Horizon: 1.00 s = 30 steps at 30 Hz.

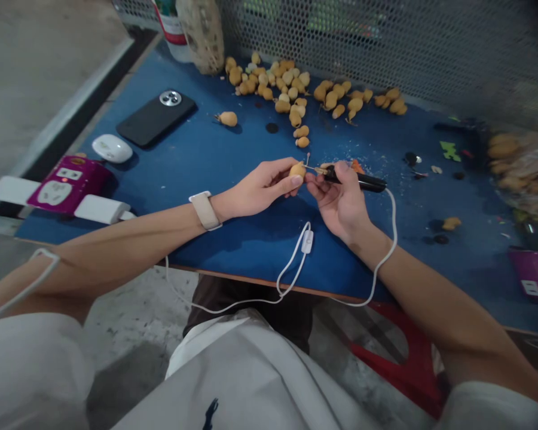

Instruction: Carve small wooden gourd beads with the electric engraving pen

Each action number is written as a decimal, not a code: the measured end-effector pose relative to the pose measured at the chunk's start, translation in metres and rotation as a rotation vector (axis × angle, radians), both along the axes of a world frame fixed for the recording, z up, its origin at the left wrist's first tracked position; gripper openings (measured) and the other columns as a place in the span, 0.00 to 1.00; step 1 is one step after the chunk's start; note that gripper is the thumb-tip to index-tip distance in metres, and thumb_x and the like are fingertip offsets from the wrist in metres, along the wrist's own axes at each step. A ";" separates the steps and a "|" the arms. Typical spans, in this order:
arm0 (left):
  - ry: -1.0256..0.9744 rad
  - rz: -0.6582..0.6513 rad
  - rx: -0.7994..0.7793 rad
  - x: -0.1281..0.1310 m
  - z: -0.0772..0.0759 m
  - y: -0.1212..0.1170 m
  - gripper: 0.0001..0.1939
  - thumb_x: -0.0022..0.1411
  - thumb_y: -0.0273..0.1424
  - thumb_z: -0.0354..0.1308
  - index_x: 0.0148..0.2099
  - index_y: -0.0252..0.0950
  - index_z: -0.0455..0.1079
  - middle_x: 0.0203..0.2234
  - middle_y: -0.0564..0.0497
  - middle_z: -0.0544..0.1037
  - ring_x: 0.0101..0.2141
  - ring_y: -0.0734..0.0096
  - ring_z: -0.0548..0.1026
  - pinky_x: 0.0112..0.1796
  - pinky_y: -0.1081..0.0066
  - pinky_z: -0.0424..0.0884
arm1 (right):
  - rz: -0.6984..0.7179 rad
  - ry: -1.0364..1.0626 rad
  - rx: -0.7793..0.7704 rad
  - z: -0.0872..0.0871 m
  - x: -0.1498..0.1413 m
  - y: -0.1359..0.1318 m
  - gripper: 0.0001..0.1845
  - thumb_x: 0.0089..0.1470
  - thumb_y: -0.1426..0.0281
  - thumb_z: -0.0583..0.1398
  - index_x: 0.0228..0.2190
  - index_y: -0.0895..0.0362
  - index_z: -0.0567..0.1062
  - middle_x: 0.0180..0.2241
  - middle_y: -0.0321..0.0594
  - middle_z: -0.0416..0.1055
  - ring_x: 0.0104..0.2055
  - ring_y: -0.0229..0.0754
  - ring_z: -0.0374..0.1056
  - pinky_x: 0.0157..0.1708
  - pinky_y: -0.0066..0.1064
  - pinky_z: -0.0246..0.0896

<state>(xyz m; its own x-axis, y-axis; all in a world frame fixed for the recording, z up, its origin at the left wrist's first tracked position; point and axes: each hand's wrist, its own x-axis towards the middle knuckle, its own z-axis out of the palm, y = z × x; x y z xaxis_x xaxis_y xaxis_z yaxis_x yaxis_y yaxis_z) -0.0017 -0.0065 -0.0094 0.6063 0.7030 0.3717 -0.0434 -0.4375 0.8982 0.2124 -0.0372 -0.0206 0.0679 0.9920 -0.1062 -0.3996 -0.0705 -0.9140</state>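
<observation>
Pinched between the thumb and fingers of my left hand (275, 182) is a small tan gourd (297, 170). My right hand (341, 200) grips a black corded pen tool (363, 180), much like a wood-burning pen. Its thin metal tip points left and meets or nearly meets the gourd; I cannot tell which. A thin pin-like piece with a pinkish head (308, 157) stands up beside the gourd. From the pen's rear end a white cord (393, 221) loops down past an inline switch (307, 242). Both hands are just above the blue tabletop (242, 230).
Many small gourds (287, 77) lie along the back by a perforated metal panel (341, 48). At left are a black phone (156, 118), a white earbud case (112, 148) and a purple power strip (56, 190). A plastic bag of gourds (526, 173) sits at right.
</observation>
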 end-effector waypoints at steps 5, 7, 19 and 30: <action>-0.006 -0.001 0.009 0.001 0.000 0.001 0.32 0.80 0.64 0.59 0.44 0.38 0.71 0.33 0.49 0.79 0.33 0.71 0.76 0.38 0.70 0.75 | -0.015 -0.040 -0.030 0.003 -0.001 -0.001 0.27 0.55 0.42 0.79 0.34 0.47 0.77 0.30 0.30 0.81 0.49 0.47 0.90 0.54 0.37 0.89; -0.013 -0.005 0.005 0.001 0.000 0.001 0.32 0.80 0.64 0.59 0.44 0.38 0.71 0.33 0.49 0.79 0.33 0.72 0.76 0.38 0.70 0.75 | -0.020 -0.039 -0.030 0.003 -0.001 0.000 0.27 0.55 0.42 0.79 0.34 0.47 0.77 0.29 0.30 0.81 0.49 0.47 0.90 0.54 0.37 0.89; 0.013 -0.013 0.000 0.000 -0.005 0.006 0.34 0.81 0.65 0.57 0.44 0.37 0.72 0.33 0.50 0.79 0.33 0.73 0.75 0.40 0.70 0.75 | -0.010 0.009 -0.006 -0.003 -0.004 0.006 0.27 0.52 0.43 0.79 0.33 0.48 0.78 0.29 0.29 0.82 0.45 0.44 0.90 0.52 0.34 0.88; 0.080 0.050 0.008 0.000 -0.005 0.007 0.38 0.77 0.70 0.56 0.43 0.37 0.72 0.33 0.49 0.79 0.33 0.70 0.75 0.39 0.69 0.74 | -0.021 0.076 -0.033 -0.003 -0.006 0.010 0.26 0.48 0.47 0.82 0.31 0.49 0.78 0.28 0.31 0.83 0.42 0.45 0.90 0.53 0.36 0.88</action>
<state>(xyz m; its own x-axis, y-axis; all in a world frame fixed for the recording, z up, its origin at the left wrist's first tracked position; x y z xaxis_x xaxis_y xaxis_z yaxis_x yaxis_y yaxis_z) -0.0015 0.0006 -0.0139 0.5982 0.7308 0.3289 0.0506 -0.4440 0.8946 0.2065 -0.0268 -0.0236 0.0789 0.9863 -0.1447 -0.4699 -0.0912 -0.8780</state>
